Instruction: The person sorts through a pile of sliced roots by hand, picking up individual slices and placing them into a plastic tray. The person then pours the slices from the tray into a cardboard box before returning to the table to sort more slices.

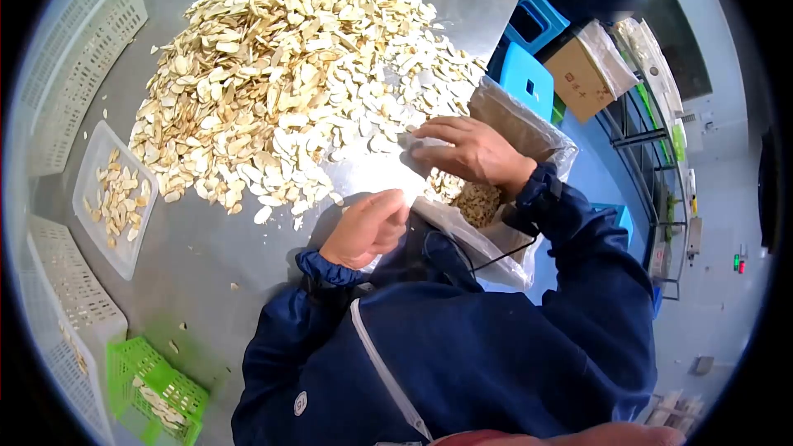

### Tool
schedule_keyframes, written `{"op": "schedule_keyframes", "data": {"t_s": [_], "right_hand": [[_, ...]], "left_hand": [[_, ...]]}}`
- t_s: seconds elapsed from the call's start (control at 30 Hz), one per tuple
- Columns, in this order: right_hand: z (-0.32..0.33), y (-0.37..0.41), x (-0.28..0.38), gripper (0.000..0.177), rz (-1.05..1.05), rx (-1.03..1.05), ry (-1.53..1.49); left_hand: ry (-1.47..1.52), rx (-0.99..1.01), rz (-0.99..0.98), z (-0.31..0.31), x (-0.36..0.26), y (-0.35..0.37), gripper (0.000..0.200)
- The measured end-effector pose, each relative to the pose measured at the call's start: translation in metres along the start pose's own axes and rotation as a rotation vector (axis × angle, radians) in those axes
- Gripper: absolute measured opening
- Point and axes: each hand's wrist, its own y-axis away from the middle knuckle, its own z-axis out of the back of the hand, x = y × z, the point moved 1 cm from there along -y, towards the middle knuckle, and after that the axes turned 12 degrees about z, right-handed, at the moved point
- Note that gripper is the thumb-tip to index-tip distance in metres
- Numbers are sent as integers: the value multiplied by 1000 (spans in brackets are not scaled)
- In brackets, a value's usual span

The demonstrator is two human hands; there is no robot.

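From afar I held my right hand [469,149], fingers outstretched, over the box [516,122]; my left hand [368,230] curled to its left, any contents hidden from me; slices [281,58] lay heaped left of and beyond the box, itself beside the table [194,281], likely so they could drop in

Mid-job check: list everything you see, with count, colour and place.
slices: many, cream to brown, heaped on the table, some elsewhere
table: one, grey, under the heap
tray: one, translucent, left of the heap
perforated baskets: at least two, white, left edge
small basket: one, green, lower left
lined box: one, brownish, right of the heap
plastic stools: at least two, blue, upper right
carton: one, brown, upper right
rack: one, dark-framed, right
jacket: one, navy, bottom centre
left hand: one, bare, curled by the table edge
right hand: one, bare, over the lined box
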Motion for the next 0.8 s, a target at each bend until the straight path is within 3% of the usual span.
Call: {"op": "schedule_keyframes", "data": {"t_s": [0.1, 0.27, 0.33, 0.4, 0.8], "right_hand": [[-9, -20, -17, 19, -23, -14, -26], [-46, -99, -43, 23, -421, -203, -20], [-57, -123, -47, 34, -630, -11, 94], [-44, -137, -42, 42, -711, 139, -8], [-52, -114, -44, 35, -681, -205, -277]], "left_hand": [[-4, -4, -10, -2, -1, -2, 38], [15, -29, -23, 0, 1, -1, 36], [22, -54, -19, -1, 0, 0, 36], [12, -48, -17, -1, 0, -1, 37], [19, -59, -77, 1, -2, -3, 34]]}}
